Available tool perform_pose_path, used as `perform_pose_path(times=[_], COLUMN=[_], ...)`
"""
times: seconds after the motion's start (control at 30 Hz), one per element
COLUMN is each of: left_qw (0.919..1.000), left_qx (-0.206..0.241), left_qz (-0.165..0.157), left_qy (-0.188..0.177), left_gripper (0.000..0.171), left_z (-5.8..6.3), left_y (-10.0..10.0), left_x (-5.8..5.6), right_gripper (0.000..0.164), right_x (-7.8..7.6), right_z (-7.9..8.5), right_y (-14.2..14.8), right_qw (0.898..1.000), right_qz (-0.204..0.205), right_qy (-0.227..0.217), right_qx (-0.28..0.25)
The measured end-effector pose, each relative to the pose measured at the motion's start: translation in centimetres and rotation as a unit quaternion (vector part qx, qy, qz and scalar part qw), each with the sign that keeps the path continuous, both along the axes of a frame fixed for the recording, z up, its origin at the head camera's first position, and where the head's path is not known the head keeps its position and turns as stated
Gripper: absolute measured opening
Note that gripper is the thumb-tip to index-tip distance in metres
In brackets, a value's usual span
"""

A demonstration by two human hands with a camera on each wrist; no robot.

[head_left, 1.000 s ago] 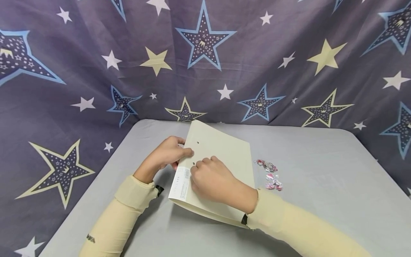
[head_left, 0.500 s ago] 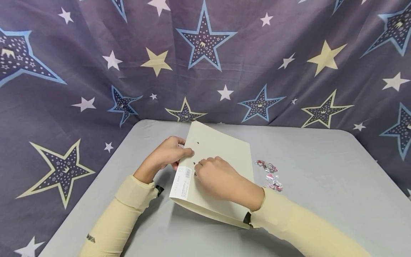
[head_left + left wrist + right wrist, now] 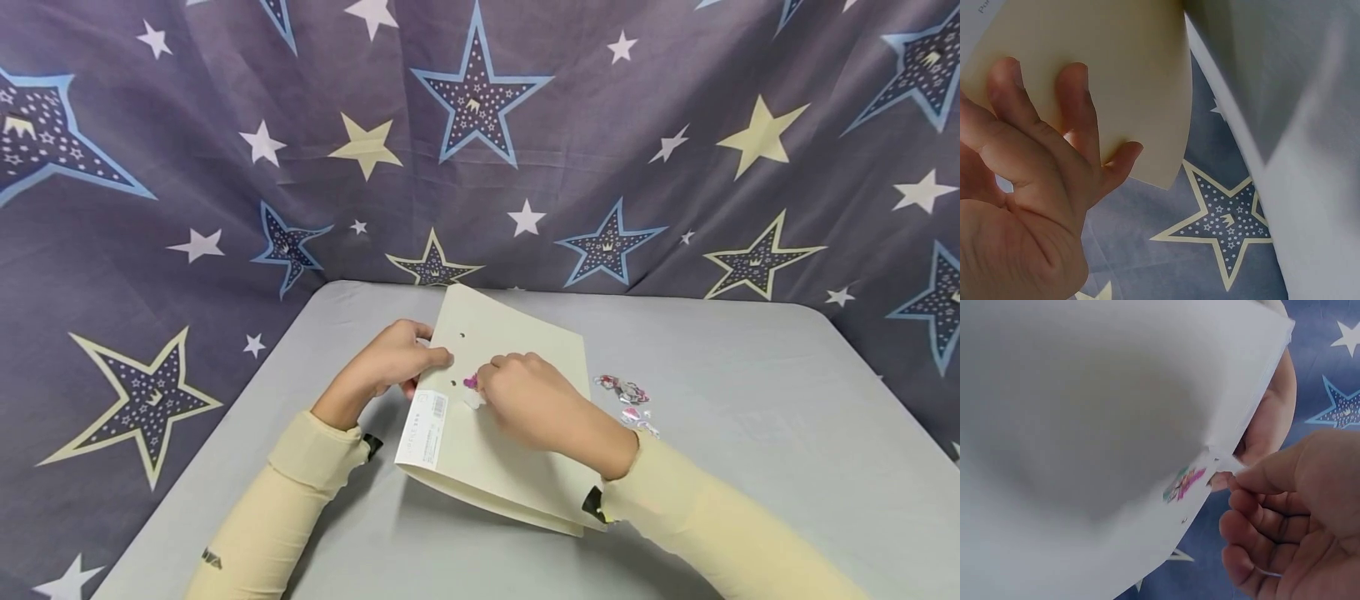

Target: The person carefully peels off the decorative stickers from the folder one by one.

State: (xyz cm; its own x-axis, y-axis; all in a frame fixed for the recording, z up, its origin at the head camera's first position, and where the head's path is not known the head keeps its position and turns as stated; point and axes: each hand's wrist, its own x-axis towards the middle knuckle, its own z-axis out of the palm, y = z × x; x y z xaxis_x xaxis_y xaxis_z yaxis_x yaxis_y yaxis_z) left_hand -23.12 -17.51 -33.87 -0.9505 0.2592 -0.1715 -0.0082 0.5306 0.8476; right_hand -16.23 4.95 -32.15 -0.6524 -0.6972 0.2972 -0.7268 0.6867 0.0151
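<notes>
A cream file folder [image 3: 525, 342] stands tilted on the table, a white label [image 3: 422, 429] along its near left edge and small punched holes beside it. My left hand [image 3: 393, 358] grips its left edge, thumb on the front; in the left wrist view the fingers [image 3: 1075, 94] lie against the panel. The right hand [image 3: 536, 400] is close over the folder's face, its thumb and forefinger pinching a small whitish, see-through sticker [image 3: 1230, 461]. Pink print [image 3: 471, 382] shows by its fingertips. In the right wrist view a colourful pink-and-green patch [image 3: 1184, 484] appears on the pale panel.
Two small clusters of shiny stickers, the far cluster [image 3: 622, 389] and the near cluster [image 3: 637, 419], lie right of the folder; the right sleeve partly overlaps the near one. Behind the grey table [image 3: 750, 400] hangs a star-patterned curtain [image 3: 600, 167].
My right hand has moved right and slightly away across the folder, and pink print now shows at its fingertips. The left hand keeps its grip in place.
</notes>
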Motion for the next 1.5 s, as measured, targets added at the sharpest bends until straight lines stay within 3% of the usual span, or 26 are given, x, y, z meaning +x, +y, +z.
perform_pose_path(times=[0.27,0.4,0.63,1.0,1.27,1.5], left_qw=[1.0,1.0,1.0,0.9999,0.9999,0.9999], left_qx=[0.001,0.004,0.005,0.003,0.006,0.006], left_qz=[0.0,0.0,0.0,0.005,0.004,0.002], left_qy=[-0.002,-0.005,-0.005,-0.01,-0.01,-0.01], left_gripper=[0.037,0.036,0.036,0.038,0.038,0.037], left_z=[0.0,0.0,0.0,-0.1,-0.1,0.0], left_y=[0.1,0.1,0.0,0.1,0.0,0.0], left_x=[0.1,0.2,0.1,0.1,0.1,0.1], right_gripper=[0.005,0.009,0.014,0.018,0.023,0.02], right_x=[-1.3,-2.3,-4.3,-6.5,-6.9,-6.9], right_z=[-0.2,-0.5,-0.9,-1.4,-1.7,-1.6], right_y=[2.4,4.0,7.3,12.3,13.9,13.6], right_qw=[0.998,0.998,0.996,0.983,0.98,0.983], right_qz=[-0.022,-0.036,-0.092,-0.163,-0.172,-0.165], right_qy=[0.045,0.05,0.005,-0.077,-0.087,-0.077], right_qx=[-0.038,-0.024,0.002,0.035,0.04,0.038])
